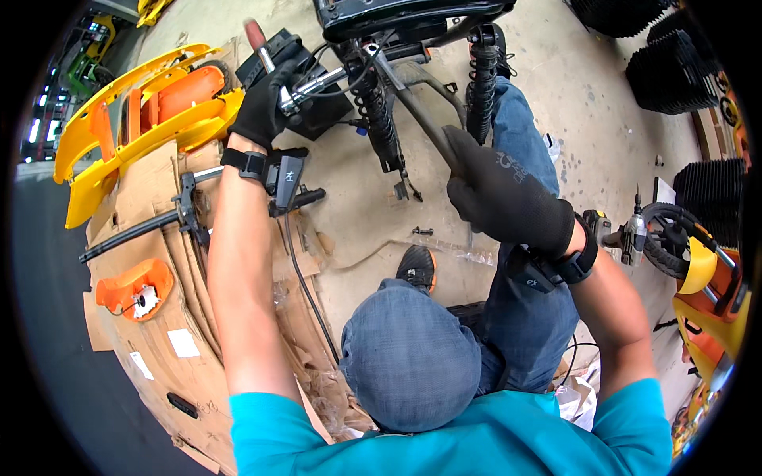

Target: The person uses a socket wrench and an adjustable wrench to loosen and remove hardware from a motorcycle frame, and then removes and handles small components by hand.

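Observation:
My left hand [260,107], in a black glove, is closed around a socket wrench [317,82] with a red-ended handle. Its chrome socket end points right, to the side of a black vehicle frame [413,20]. In my right hand [512,190], also gloved, is the long grey handle of a wrench [421,119]. That wrench's shiny head meets the frame near the top of the left coil-spring shock absorber [375,115]. A second shock absorber [482,87] hangs to the right. Behind my left hand sits a black box-shaped part [325,111]; its connection to the frame is hidden.
Flattened cardboard [151,230] at left carries yellow body panels [103,151], an orange cover [143,289] and a black tube assembly [186,210]. A cordless impact driver [627,234] is beside my right forearm. Small hardware [422,232] lies on the floor. Black ribbed parts [671,75] stand at right.

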`<state>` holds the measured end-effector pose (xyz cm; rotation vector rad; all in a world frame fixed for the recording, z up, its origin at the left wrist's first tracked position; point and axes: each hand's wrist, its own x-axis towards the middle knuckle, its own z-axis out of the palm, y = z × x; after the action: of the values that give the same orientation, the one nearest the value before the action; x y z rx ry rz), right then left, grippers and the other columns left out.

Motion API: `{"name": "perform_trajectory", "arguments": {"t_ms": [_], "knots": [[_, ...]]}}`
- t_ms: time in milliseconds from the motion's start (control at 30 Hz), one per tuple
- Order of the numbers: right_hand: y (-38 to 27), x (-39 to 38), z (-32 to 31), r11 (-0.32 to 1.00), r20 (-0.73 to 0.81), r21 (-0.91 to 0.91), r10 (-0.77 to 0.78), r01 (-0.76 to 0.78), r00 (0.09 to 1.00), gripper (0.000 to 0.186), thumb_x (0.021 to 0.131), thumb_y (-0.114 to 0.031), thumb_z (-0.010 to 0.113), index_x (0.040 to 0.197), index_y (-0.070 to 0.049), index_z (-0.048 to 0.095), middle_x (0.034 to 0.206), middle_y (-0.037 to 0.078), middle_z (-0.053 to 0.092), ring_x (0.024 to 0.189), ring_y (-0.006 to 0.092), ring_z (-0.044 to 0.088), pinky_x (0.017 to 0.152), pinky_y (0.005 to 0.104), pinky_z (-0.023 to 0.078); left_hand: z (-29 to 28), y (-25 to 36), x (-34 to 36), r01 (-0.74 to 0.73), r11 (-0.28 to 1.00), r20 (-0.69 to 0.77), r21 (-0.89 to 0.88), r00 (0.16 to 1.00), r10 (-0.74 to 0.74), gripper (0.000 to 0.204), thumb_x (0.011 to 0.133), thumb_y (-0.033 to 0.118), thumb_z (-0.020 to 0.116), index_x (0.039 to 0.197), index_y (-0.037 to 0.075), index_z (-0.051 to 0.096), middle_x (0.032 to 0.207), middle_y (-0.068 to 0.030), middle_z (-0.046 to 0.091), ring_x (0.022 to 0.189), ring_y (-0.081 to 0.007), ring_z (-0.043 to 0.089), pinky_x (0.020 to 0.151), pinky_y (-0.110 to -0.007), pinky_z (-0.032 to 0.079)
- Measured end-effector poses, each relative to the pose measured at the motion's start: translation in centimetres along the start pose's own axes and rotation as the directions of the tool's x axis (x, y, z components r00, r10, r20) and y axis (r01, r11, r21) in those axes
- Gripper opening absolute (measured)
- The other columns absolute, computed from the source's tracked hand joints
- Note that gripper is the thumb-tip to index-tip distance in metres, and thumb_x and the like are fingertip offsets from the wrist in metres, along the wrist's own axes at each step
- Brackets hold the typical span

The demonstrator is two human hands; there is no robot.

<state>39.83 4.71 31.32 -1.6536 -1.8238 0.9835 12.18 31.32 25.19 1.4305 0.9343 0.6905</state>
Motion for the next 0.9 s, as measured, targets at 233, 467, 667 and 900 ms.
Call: {"name": "perform_trajectory", "arguments": {"t_ms": [233,467,667,900], "knots": [[-0.1,0.0,0.0,1.0,0.02,-0.012,0.029,-0.029,0.999,0.052,0.088,-0.009,0.05,0.136,0.003,0.034,0.072,0.013,0.058,0.058,0.0199,0.059,0.056,0.0343,0.048,2.2,2.1,-2.8,-0.346,0.763,-0.045,0.546,0.897,0.439,0.023,0.095,0.021,0.057,0.103,0.001,0.066,0.089,-0.0081,0.07,0.084,-0.0121,0.064,0.077,-0.028,0.049],[-0.1,-0.3,0.0,0.999,-0.027,-0.036,-0.005,0.004,1.0,0.053,0.088,-0.009,0.051,0.136,0.003,0.033,0.074,0.014,0.058,0.058,0.0207,0.059,0.056,0.0351,0.048,3.6,0.1,-4.0,-0.355,0.638,-0.003,0.683,0.873,0.488,0.018,0.096,0.016,0.055,0.107,0.005,0.063,0.106,-0.0073,0.064,0.097,-0.0167,0.061,0.08,-0.031,0.052],[-2.0,0.1,-0.6,0.997,0.078,0.013,0.07,-0.071,0.994,0.052,0.088,-0.009,0.05,0.136,0.003,0.034,0.076,0.015,0.058,0.057,0.0199,0.059,0.055,0.0337,0.049,-3.5,2.0,2.5,-0.067,0.901,0.173,0.429,0.985,-0.009,0.016,0.087,0.016,0.061,0.1,0.007,0.06,0.078,-0.0069,0.061,0.071,-0.0212,0.063,0.065,-0.034,0.053],[-1.0,0.0,-1.3,0.963,0.102,0.19,0.174,-0.191,0.979,0.054,0.087,-0.006,0.049,0.139,0.002,0.033,0.075,0.009,0.055,0.054,0.0131,0.056,0.051,0.0284,0.049,-0.4,2.2,0.7,-0.199,0.943,0.108,0.265,0.978,0.176,0.017,0.094,0.019,0.057,0.098,0.003,0.064,0.082,-0.0025,0.065,0.074,-0.0106,0.061,0.064,-0.025,0.051]]}}
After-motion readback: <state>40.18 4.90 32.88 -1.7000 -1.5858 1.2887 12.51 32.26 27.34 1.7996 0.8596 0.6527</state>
